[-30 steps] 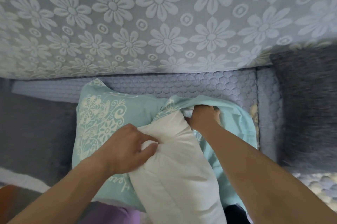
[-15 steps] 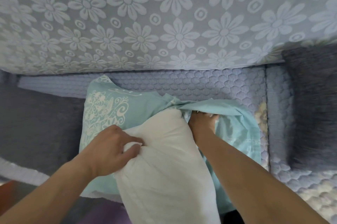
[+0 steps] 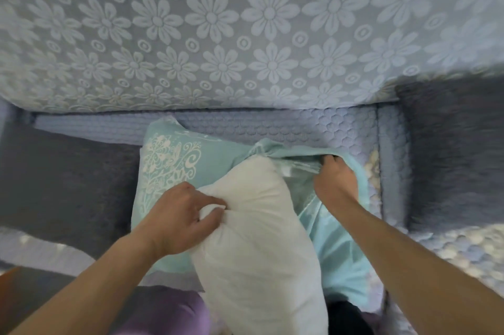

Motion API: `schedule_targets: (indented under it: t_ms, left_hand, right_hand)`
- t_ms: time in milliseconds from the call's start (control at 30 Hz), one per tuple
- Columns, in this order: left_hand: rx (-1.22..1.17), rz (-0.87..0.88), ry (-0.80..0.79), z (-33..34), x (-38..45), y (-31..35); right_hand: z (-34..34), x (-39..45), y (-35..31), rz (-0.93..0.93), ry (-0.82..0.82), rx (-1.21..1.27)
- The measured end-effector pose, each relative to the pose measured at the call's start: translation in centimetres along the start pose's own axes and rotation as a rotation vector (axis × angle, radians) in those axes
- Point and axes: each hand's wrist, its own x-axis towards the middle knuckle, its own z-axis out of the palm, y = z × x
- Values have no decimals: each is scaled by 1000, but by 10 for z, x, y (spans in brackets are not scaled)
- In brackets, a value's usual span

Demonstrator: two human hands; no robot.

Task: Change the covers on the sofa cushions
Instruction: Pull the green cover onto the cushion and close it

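A white cushion insert (image 3: 261, 247) lies on the sofa seat, its far end tucked into the opening of a turquoise cover (image 3: 174, 162) with a white floral print. My left hand (image 3: 180, 214) grips a fold of the insert's left edge. My right hand (image 3: 334, 179) grips the cover's open edge at the right and holds it away from the insert. The loose turquoise cloth (image 3: 338, 247) spreads under my right forearm. How far the insert reaches inside the cover is hidden.
The sofa back (image 3: 245, 34) wears a blue-grey daisy-pattern throw. A quilted lilac seat pad (image 3: 300, 127) lies beneath. Dark grey cushions sit at the left (image 3: 62, 179) and right (image 3: 452, 149). Purple cloth (image 3: 169, 313) shows at the bottom.
My right hand has moved rightward along the cover's open edge, stretching the opening wider. My left hand keeps its grip on the insert, which has shifted slightly toward me.
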Motion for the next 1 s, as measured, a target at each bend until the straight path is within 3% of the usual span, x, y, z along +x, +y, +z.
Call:
schedule_targets:
  t_ms: [100, 200, 267, 333, 400, 433, 500, 567, 633, 733, 833, 933, 1000]
  left_hand:
    - [-130, 132, 119, -36, -24, 56]
    - [-383, 406, 234, -76, -49, 120]
    - [-637, 389, 274, -99, -60, 131]
    - [-612, 275, 237, -98, -52, 107]
    - [-422, 185, -4, -88, -41, 70]
    - [-255, 245, -69, -82, -41, 55]
    - [-61, 555, -6, -77, -51, 47]
    - [-104, 753, -8, -85, -75, 64]
    - [-198, 798, 93, -99, -95, 76]
    - [-186, 576, 108, -100, -98, 64]
    - [211, 391, -5, -88, -108, 39]
    - [324, 9, -186, -79, -113, 25]
    - [325, -130, -256, -73, -106, 23]
  right_hand:
    - [-61, -84, -19, -14, 106, 296]
    - [-95, -145, -67, 59, -48, 748]
    - [-117, -168, -90, 79, -159, 941]
    - [-136, -186, -101, 49, -280, 841]
    - [-136, -200, -101, 92, -358, 756]
    - [-133, -206, -101, 98, -365, 719]
    - [-128, -220, -105, 128, -341, 656]
    - [-126, -228, -116, 144, -328, 676]
    - [-130, -236, -131, 129, -324, 657]
    - [-132, -252, -144, 82, -191, 685]
    - [-130, -261, -143, 127, -55, 792]
    - [-139, -262, -159, 110, -104, 740]
    - [-144, -260, -178, 46, -119, 678]
